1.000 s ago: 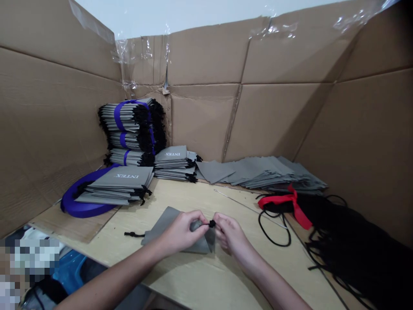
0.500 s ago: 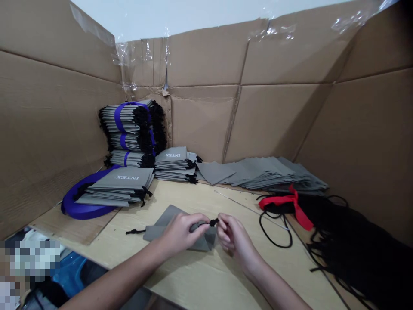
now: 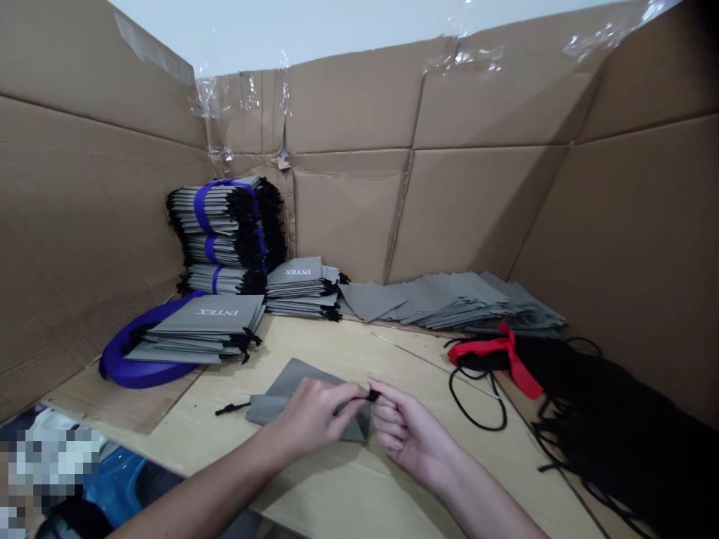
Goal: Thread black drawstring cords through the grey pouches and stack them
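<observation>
The left hand (image 3: pixel 323 413) hid much of the gray pouch (image 3: pixel 300 371) it pinched, by which part I could not tell; the right hand (image 3: pixel 413 434), clamped on the black knot (image 3: pixel 373 395), partly covered it. The pouch lay beneath the left hand on the pale table (image 3: pixel 342 486), before cardboard walls (image 3: pixel 348 209); black cords (image 3: pixel 634 419) ran out of view at right.

- Pale tabletop (image 3: pixel 320 494)
- Back left corner: piled pouch bundles (image 3: pixel 223 248)
- Back edge: pouch stack (image 3: pixel 297 288), grey sheets (image 3: pixel 460 299)
- Left edge: purple roll (image 3: pixel 115 364)
- Right edge: black cords (image 3: pixel 618 427)
- Between: metal rod (image 3: pixel 407 349)
- Nearer front edge: grey pouch (image 3: pixel 295 378)
</observation>
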`<state>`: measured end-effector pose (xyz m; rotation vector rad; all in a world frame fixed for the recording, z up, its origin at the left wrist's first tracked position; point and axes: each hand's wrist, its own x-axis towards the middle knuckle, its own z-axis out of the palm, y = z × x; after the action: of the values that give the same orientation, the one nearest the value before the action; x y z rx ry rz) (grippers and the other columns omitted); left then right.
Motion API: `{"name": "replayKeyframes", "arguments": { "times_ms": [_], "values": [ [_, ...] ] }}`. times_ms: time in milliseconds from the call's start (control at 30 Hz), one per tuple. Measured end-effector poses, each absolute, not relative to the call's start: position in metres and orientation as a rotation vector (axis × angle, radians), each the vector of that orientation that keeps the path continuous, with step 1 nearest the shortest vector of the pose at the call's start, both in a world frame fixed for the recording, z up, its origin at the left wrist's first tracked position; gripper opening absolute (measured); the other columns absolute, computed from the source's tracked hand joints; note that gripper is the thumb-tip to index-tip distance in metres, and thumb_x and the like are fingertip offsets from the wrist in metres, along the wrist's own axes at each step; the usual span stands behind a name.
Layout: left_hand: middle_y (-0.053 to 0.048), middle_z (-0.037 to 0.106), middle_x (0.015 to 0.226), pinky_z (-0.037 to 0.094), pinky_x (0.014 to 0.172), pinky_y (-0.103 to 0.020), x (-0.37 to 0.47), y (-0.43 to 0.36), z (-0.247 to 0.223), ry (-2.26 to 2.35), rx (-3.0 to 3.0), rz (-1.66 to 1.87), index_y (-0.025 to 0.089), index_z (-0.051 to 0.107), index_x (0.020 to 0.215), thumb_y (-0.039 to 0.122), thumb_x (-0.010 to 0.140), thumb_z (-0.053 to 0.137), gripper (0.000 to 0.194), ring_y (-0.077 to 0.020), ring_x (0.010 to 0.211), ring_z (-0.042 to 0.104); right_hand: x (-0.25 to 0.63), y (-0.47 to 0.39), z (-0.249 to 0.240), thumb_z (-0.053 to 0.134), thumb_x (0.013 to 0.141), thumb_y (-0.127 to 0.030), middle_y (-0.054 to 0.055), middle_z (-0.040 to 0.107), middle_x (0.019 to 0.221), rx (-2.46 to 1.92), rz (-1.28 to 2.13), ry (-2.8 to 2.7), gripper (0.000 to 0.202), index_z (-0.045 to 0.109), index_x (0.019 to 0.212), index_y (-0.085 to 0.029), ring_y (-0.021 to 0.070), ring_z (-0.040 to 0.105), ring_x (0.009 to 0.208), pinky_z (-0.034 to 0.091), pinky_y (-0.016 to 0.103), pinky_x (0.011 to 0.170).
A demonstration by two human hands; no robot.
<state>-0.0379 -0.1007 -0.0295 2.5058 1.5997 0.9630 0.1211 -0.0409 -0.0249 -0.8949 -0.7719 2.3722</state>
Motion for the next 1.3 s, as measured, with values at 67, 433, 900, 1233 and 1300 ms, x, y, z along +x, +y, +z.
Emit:
{"name": "replayKeyframes", "arguments": {
  "times_ms": [67, 433, 900, 1233, 1300],
  "values": [
    [0.002, 0.064, 0.063, 0.031, 0.050, -0.021, -0.036, -0.101, -0.027, 1.627, 2.548, 0.924, 0.020, 0.060, 0.088, 0.024, 0.091, 0.042, 0.019, -0.0109, 0.051, 0.057, 0.123, -0.037, -0.024, 0.046, 0.089, -0.026, -0.012, 0.018, 0.034, -0.856, 2.420, -0.588, 0.049, 0.021, 0.048, -0.021, 0.0025, 0.008, 0.031, 0.013, 0.016, 0.030],
    [0.002, 0.064, 0.063, 0.032, 0.051, -0.020, -0.040, -0.101, -0.029, 1.626, 2.502, 0.961, 0.020, 0.057, 0.089, 0.026, 0.092, 0.041, 0.018, -0.0107, 0.052, 0.058, 0.126, -0.036, -0.023, 0.069, 0.073, -0.033, -0.014, 0.019, 0.040, -0.809, 2.070, -1.017, 0.043, 0.032, 0.055, -0.020, 0.0024, 0.007, 0.037, 0.010, 0.016, 0.033],
    [0.002, 0.069, 0.066, 0.033, 0.047, -0.020, -0.041, -0.100, -0.035, 1.801, 2.705, 0.977, 0.023, 0.064, 0.087, 0.031, 0.092, 0.045, 0.021, -0.0122, 0.054, 0.063, 0.123, -0.035, -0.044, 0.044, 0.072, -0.075, -0.008, 0.029, 0.040, -0.941, 1.435, -1.702, 0.060, 0.039, 0.048, -0.020, 0.0051, 0.023, 0.036, 0.011, 0.023, 0.037],
    [0.000, 0.056, 0.062, 0.031, 0.051, -0.025, -0.030, -0.101, -0.044, 1.833, 3.001, 1.074, 0.019, 0.054, 0.070, 0.021, 0.087, 0.049, 0.018, -0.0135, 0.057, 0.051, 0.126, -0.041, -0.035, 0.048, 0.086, -0.026, -0.011, 0.019, 0.033, -0.798, 2.543, -0.705, 0.048, 0.021, 0.046, -0.021, 0.0027, 0.009, 0.030, 0.012, 0.015, 0.030],
    [0.001, 0.055, 0.062, 0.030, 0.051, -0.026, -0.027, -0.101, -0.044, 1.817, 3.029, 1.086, 0.020, 0.052, 0.069, 0.018, 0.086, 0.049, 0.017, -0.0137, 0.058, 0.050, 0.128, -0.039, -0.034, 0.045, 0.086, -0.021, -0.011, 0.018, 0.032, -0.729, 2.568, -0.558, 0.048, 0.021, 0.045, -0.021, 0.0030, 0.008, 0.029, 0.013, 0.015, 0.030]
  ]
}}
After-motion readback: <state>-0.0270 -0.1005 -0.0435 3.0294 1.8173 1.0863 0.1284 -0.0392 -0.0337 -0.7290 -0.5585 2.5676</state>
